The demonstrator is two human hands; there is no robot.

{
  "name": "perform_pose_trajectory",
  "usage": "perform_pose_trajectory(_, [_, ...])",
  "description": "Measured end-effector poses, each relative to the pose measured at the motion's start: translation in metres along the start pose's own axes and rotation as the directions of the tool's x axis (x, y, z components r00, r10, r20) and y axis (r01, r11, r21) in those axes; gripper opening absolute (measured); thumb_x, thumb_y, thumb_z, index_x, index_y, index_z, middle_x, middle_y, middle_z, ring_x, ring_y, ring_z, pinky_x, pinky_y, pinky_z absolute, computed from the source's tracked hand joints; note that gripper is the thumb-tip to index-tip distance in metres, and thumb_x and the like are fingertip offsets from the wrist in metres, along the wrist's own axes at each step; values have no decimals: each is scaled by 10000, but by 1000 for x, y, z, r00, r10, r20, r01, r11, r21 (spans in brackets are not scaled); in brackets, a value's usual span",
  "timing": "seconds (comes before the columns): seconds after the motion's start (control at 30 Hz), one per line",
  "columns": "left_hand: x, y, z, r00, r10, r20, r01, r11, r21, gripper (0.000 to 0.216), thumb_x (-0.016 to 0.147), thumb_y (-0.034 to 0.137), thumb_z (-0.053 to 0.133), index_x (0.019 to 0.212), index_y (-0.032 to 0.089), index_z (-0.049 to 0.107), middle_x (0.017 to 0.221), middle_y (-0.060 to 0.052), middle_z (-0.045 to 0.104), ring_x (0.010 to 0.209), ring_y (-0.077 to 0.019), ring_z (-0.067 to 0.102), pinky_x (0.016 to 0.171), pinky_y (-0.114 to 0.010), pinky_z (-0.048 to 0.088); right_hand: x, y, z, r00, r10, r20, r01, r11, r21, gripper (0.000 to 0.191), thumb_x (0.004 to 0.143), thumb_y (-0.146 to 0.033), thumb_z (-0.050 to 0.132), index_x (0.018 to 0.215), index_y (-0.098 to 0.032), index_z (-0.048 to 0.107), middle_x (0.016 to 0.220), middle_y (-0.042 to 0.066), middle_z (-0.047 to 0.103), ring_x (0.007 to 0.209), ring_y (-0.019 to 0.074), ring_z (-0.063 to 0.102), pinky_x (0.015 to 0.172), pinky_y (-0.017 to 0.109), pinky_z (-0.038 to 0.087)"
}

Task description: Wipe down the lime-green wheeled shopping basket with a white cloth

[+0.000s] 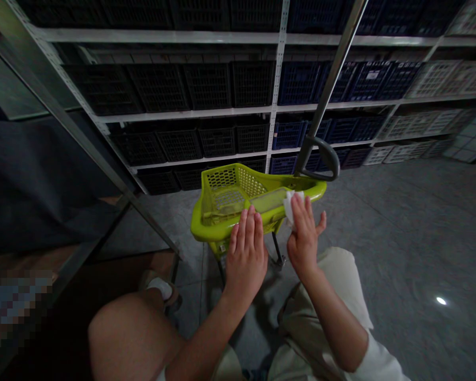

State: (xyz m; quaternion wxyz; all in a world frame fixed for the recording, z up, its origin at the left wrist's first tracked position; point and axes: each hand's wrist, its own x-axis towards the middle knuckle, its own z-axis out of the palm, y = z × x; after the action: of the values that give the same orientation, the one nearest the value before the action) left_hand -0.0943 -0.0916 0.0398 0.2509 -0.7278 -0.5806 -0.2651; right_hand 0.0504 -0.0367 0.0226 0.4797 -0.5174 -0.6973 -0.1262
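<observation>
In front of my knees stands a small lime-green shopping cart (214,231) with a perforated basket. My left hand (246,254) has its fingers stretched out straight, the tips resting at the cart's near rim. Under the fingers of my right hand (304,233) is a white tissue or cloth (289,207), pressed against the right part of the same rim. The right little finger sticks out to the side. A clear panel (267,199) lies along the rim between the hands. Behind the cart's right end rises a metal pole (337,69) with a grey loop handle (332,159).
White shelving (275,90) spans the back, holding rows of black crates (158,87), blue crates (297,84) and pale crates (436,79). At left are a metal frame (115,177) and a dark cloth (35,185). Grey tiled floor (412,238) extends right.
</observation>
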Motion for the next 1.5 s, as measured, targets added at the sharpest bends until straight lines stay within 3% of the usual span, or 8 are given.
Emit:
perform_pose_trajectory(0.13, [-1, -2, 0, 1000, 5, -13, -5, 1000, 1, 749, 943, 219, 488, 1579, 26, 142, 1624, -172, 283, 1534, -278, 215, 1251, -439, 216, -5, -5, -1, 948, -303, 100, 300, 953, 37, 836, 799, -19, 349, 1580, -295, 239, 1522, 54, 511, 1514, 189, 284, 1228, 532, -9])
perform_pose_trajectory(0.33, [0, 0, -1, 1000, 0, -10, 0, 1000, 1, 728, 943, 218, 490, 1569, 11, 181, 1618, -177, 299, 1536, -276, 205, 1256, -432, 194, 5, 6, 2, 993, 92, -78, -96, 994, -59, 846, 750, -19, 337, 1563, -253, 302, 1554, 81, 464, 1538, 243, 215, 1203, 598, 64])
perform_pose_trajectory(0.5, [0, 0, 1, 1000, 3, -23, -4, 1000, -20, 742, 943, 196, 474, 1580, 27, 133, 1616, -186, 302, 1534, -277, 213, 1250, -443, 218, -5, -16, 3, 953, -281, 113, 282, 959, 7, 812, 834, -41, 341, 1591, -295, 197, 1524, 54, 508, 1499, 201, 322, 1225, 552, -55])
perform_pose_trajectory(0.7, [0, 1, -1, 1000, -4, -15, 4, 1000, -28, 763, 924, 193, 499, 1577, 19, 147, 1614, -197, 293, 1524, -295, 235, 1247, -450, 224, -1, 5, 9, 996, 48, -77, -52, 997, -54, 845, 793, -24, 308, 1599, -241, 174, 1586, 101, 412, 1507, 215, 305, 1221, 586, 5])
perform_pose_trajectory(0.87, [0, 1, 1, 1000, -6, -23, 5, 1000, -22, 754, 925, 184, 483, 1583, 43, 144, 1617, -185, 295, 1534, -284, 202, 1251, -454, 213, -8, -12, 4, 942, -330, 66, 327, 943, 57, 797, 856, -53, 349, 1600, -274, 166, 1520, 61, 513, 1486, 167, 344, 1247, 506, -10])
perform_pose_trajectory(1.07, [1, 2, 0, 1000, -9, -5, 9, 1000, -9, 741, 932, 209, 507, 1570, 15, 183, 1611, -198, 299, 1522, -297, 247, 1248, -449, 218, 3, 7, 2, 997, 41, -72, -43, 999, -24, 843, 784, -11, 315, 1591, -236, 222, 1571, 110, 434, 1501, 202, 320, 1232, 540, 65])
perform_pose_trajectory(1.27, [0, 1, 2, 999, -16, -34, 16, 1000, -22, 770, 955, 210, 455, 1593, 67, 49, 1610, -177, 313, 1511, -274, 288, 1237, -445, 243, -7, -17, -2, 950, -294, 99, 291, 955, 50, 800, 840, -48, 354, 1596, -254, 193, 1536, 85, 489, 1492, 169, 333, 1247, 490, 27])
perform_pose_trajectory(1.5, [1, 2, 2, 1000, -17, -20, 17, 999, -29, 798, 944, 214, 483, 1587, 42, 43, 1607, -195, 309, 1506, -284, 298, 1237, -447, 248, 2, -4, 2, 998, 3, -56, -4, 1000, -13, 819, 796, -25, 322, 1581, -246, 254, 1552, 99, 464, 1490, 208, 343, 1232, 546, 56])
